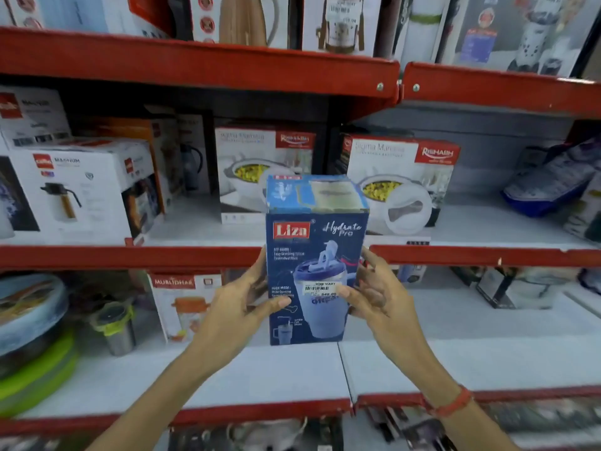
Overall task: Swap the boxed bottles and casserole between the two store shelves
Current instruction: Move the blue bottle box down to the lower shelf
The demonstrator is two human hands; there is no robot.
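Both hands hold the blue boxed bottle point(317, 258) upright before the shelves: the left hand point(240, 301) and right hand point(374, 294) press their fingers against its sides. Behind it, two casserole boxes point(400, 183) stand on the middle shelf point(130, 255).

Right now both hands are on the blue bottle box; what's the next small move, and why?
Probably lift the blue bottle box to the shelf gap left of the casserole boxes; left hand and right hand grip its sides.
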